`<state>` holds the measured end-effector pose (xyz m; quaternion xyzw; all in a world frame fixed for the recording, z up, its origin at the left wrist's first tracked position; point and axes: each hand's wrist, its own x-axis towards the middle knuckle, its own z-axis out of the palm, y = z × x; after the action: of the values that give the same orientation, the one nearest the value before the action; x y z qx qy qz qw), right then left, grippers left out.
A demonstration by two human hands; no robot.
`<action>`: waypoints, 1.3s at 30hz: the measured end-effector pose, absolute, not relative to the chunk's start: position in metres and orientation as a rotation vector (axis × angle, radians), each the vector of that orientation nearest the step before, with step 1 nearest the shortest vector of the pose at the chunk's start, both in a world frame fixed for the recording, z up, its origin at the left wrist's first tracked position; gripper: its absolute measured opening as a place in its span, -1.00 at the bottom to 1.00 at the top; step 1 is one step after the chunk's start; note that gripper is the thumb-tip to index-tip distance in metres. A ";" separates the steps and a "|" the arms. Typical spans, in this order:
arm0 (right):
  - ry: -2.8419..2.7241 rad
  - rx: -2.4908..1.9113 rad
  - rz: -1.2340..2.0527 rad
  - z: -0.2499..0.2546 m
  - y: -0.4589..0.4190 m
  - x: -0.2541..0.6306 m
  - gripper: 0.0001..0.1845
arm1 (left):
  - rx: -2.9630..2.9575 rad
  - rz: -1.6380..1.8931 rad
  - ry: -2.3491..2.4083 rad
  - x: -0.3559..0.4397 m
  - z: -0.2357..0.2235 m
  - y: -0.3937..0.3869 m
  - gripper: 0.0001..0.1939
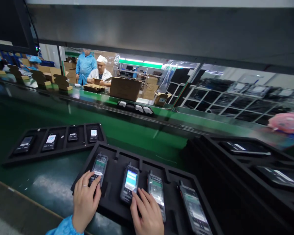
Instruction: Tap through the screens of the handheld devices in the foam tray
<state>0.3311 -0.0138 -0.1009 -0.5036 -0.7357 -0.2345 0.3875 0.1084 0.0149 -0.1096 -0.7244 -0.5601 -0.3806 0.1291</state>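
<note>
A black foam tray (112, 199) lies in front of me with several handheld radios in its slots. My left hand (86, 199) rests its fingertips on the lower keypad end of the leftmost radio (100, 164), fingers apart. My right hand (147, 213) has its fingers stretched out, touching the lower right corner of the second radio (131, 179), whose screen is lit blue and white. Those fingers partly cover the third radio (156, 187). At the right of the tray lies a fourth radio (194, 205) with a dark screen, untouched.
Another foam tray (71, 148) with smaller handsets sits at the left. Stacked foam trays (201, 169) rise on the right. Beyond the green belt (137, 138) stand a cardboard box (124, 88) and brown card inserts (61, 82). Co-workers stand or sit across the line.
</note>
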 end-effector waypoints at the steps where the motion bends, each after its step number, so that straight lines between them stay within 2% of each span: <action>1: -1.878 -1.274 -0.609 -0.102 -0.014 0.332 -0.79 | -2.106 -1.111 -1.623 0.108 -0.110 0.015 -0.74; 6: -1.889 -1.280 -0.621 -0.109 -0.013 0.335 -0.81 | -2.108 -1.115 -1.613 0.108 -0.111 0.015 -0.72; 17: -1.931 -1.503 -0.474 -0.101 -0.017 0.331 -0.80 | -2.161 -1.023 -1.716 0.110 -0.098 0.018 -0.83; 39: -1.818 -1.468 -0.379 -0.092 -0.019 0.320 -0.74 | -2.146 -1.001 -1.826 0.113 -0.095 0.015 -0.85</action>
<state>0.3196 -0.0189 -0.0923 -0.5743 -0.7111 -0.1483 0.3775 0.1129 0.0155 -0.0947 -0.7156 -0.6089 -0.3339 0.0756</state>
